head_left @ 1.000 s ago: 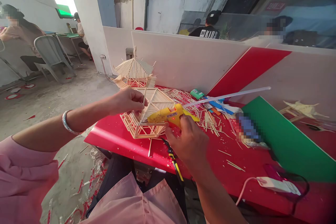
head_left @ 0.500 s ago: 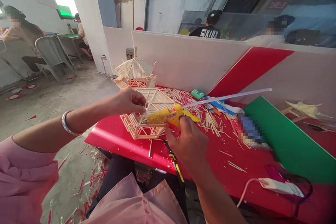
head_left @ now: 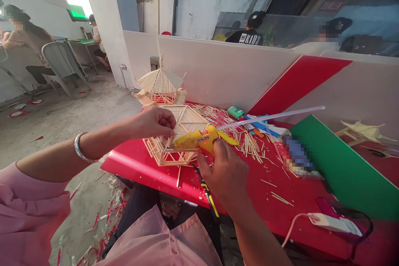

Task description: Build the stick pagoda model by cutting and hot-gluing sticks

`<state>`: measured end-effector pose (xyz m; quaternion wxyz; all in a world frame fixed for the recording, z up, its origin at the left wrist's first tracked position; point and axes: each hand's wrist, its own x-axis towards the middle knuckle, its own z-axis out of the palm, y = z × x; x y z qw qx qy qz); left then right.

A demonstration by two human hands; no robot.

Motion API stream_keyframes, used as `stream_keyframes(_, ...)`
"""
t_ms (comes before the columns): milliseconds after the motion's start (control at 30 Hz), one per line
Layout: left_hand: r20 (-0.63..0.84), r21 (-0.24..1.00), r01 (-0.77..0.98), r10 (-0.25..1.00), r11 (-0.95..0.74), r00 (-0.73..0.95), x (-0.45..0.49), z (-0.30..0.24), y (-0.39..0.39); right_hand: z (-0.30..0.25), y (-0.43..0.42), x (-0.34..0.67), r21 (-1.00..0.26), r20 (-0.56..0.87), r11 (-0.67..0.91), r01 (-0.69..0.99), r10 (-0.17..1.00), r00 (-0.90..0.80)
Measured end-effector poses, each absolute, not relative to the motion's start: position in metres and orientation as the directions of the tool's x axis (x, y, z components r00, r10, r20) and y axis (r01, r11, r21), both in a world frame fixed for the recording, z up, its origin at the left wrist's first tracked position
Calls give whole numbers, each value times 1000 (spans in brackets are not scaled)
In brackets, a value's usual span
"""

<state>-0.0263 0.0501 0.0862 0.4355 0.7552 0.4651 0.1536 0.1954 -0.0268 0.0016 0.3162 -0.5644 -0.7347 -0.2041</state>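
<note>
A gray chair stands on concrete floor.

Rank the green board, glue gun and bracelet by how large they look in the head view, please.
1. Green board
2. Glue gun, even partly hidden by the right hand
3. Bracelet

The right hand covers the grip of the glue gun, whose small print is unreadable and whose nozzle tip is hard to pick out against the pale stick frame. The left hand hides the frame's near left part, and whether its fingertips pinch a stick cannot be told. The frame blocks the base of the stick pagoda behind. Part of the yellow-and-black hand tool lies hidden by the right hand. A pack is pixelated, the wall sign too faint to read, and the right edge cuts off the red table.
</note>
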Motion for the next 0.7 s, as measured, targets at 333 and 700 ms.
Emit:
stream_keyframes(333,-175,817,555,848,-158,500,-26,86,49,1,-25,195,-35,724,288,957,668,-175)
stream_keyframes(700,-147,816,542,833,-203,533,-19,89,46,3,-29,198,-28,718,265,964,676,-165)
